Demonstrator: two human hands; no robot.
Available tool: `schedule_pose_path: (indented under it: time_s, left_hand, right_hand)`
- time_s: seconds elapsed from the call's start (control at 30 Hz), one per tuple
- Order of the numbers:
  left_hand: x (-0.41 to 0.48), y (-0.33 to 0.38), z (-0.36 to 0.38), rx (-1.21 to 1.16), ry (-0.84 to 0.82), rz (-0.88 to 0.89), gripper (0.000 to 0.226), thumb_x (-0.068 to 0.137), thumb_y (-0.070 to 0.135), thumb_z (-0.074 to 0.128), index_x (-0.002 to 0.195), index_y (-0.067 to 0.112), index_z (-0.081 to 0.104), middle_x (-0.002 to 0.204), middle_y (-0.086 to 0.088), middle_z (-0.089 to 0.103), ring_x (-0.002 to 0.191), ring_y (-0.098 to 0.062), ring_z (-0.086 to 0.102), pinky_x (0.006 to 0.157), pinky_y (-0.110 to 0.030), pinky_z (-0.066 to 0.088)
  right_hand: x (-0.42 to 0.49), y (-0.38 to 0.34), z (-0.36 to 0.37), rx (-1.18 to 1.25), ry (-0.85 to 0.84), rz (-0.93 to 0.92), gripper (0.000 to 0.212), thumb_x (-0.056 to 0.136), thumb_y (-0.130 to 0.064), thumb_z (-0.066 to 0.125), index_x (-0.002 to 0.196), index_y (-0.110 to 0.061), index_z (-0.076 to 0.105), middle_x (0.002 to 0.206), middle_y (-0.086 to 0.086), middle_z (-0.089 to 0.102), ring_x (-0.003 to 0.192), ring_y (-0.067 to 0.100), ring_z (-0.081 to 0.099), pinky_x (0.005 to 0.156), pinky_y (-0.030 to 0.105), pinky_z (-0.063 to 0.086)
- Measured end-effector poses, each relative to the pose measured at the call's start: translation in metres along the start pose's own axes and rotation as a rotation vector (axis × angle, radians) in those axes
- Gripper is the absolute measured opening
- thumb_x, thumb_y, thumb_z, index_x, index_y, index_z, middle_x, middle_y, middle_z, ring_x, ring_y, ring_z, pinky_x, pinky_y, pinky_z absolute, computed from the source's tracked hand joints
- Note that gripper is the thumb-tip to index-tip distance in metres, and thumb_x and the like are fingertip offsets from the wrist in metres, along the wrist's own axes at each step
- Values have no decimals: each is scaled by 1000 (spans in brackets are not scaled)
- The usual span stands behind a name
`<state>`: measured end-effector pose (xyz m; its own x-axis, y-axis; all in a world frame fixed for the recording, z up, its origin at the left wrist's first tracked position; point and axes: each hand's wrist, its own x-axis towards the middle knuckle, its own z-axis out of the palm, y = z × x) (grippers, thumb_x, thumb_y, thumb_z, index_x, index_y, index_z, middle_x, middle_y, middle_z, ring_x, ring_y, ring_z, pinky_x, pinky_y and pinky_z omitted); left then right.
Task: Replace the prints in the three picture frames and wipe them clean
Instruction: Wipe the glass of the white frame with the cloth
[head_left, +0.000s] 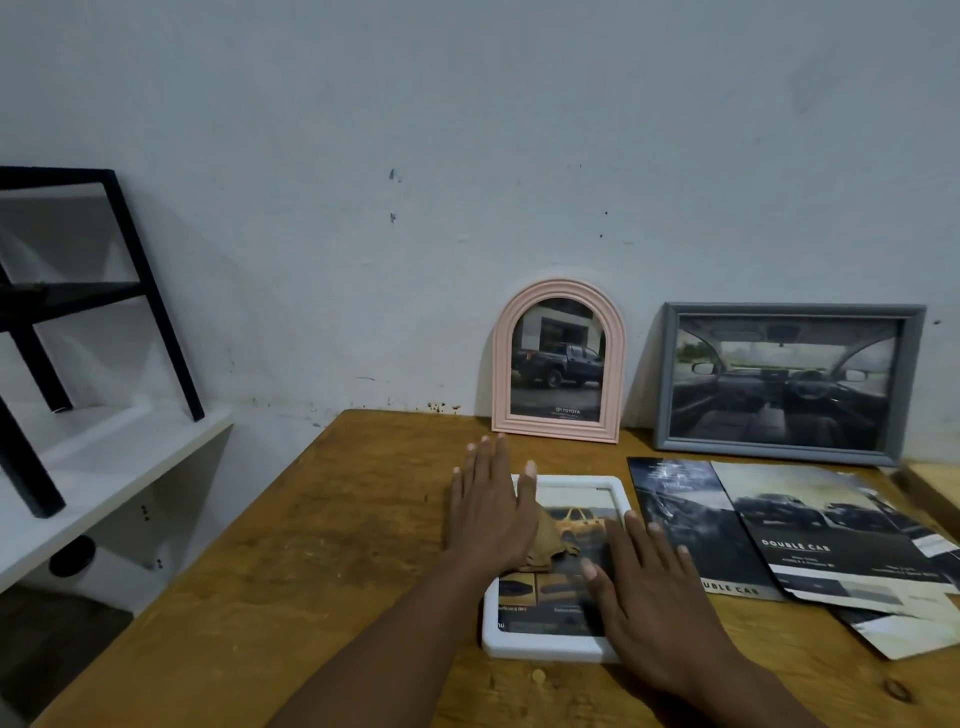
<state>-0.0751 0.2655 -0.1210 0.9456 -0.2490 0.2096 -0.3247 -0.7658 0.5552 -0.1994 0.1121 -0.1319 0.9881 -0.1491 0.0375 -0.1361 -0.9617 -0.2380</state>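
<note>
Three picture frames are in view. The white frame (556, 644) lies flat on the wooden surface (322, 519), near the middle, with a print of a yellow car in it. A crumpled tan cloth (545, 545) sits on its glass. The left hand (491, 512) lies flat with fingers spread over the frame's far left corner and the cloth's left part, gripping nothing. The right hand (649, 597) rests flat and released on the frame's right side, fingers stretched over the glass.

Farther off, two frames lean upright against the wall (467, 156): an arched pink frame (558, 364) showing a dark pickup, and to its right a grey rectangular frame (787, 382) showing a car interior.

Right of the white frame, several loose dark prints (810, 535) lie overlapping on the surface; their exact count is unclear.

At far left stands a white shelf (104, 467) bearing a black metal rack (130, 291).
</note>
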Motion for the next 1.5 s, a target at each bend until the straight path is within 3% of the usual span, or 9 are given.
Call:
schedule_pose_path:
  time_s: [0.17,0.33,0.47,0.77,0.97,1.13,1.23,1.37,1.5]
  left_hand:
    - [-24,-2,-19,-377,222,-137,53,110,41,22,162,33,15,170,7,12,156,-13,4,127,-45,10]
    - [-50,-12,-8,-315,381,-266,54,108,40,25,160,30,18,168,0,20,155,-20,12,124,-49,21]
    - [-51,-10,-6,-163,360,-256,60,103,47,19,159,26,17,168,0,20,156,-19,9,127,-44,12]
    - [-45,-11,-3,120,52,-52,77,94,53,-1,163,23,16,170,6,10,157,-14,-2,125,-35,-4]
    - [-36,-15,2,188,-187,-31,67,105,55,4,164,23,7,171,5,2,157,-18,-8,127,-43,-5]
    - [-32,-13,4,268,-210,-40,71,103,58,2,164,21,4,171,2,1,157,-23,-9,125,-47,-7]
    - [-34,-12,6,287,-209,-58,72,103,59,1,164,21,4,171,1,2,157,-24,-10,124,-48,-8]
    - [-35,-11,6,301,-204,-66,73,102,60,1,164,21,4,171,0,3,157,-26,-9,124,-49,-8]
    - [-35,-10,5,305,-200,-69,74,102,61,1,164,21,5,171,-1,4,157,-26,-8,125,-49,-7]
  right_hand:
    - [16,-22,-16,-43,70,-261,77,87,-60,-4,158,-34,13,168,-9,3,155,16,-7,124,46,3]
    - [60,-50,1,83,-94,-570,51,104,-41,30,155,-37,30,164,-12,26,153,11,14,124,42,18]
    - [90,-52,4,-71,7,-597,49,103,-43,38,151,-32,41,159,-7,38,151,16,23,121,43,26]
    - [129,-47,-12,-318,3,-309,54,100,-47,46,147,-20,44,156,4,42,151,26,23,119,49,24]
    - [111,13,-29,-356,11,-172,40,98,-35,50,135,-21,54,147,3,52,149,25,27,115,49,30]
    - [71,33,-40,-255,42,-55,38,99,-36,49,134,-20,53,145,8,53,145,26,35,110,45,37]
    - [41,20,-36,-161,98,4,36,98,-37,53,128,-18,56,135,9,57,128,26,50,101,42,44]
    - [3,11,-21,-114,173,-3,43,95,-46,54,126,-16,57,133,5,59,133,22,46,103,40,42]
    - [-23,9,-22,-147,201,-12,38,92,-47,54,115,-18,62,118,2,67,118,22,53,87,37,46]
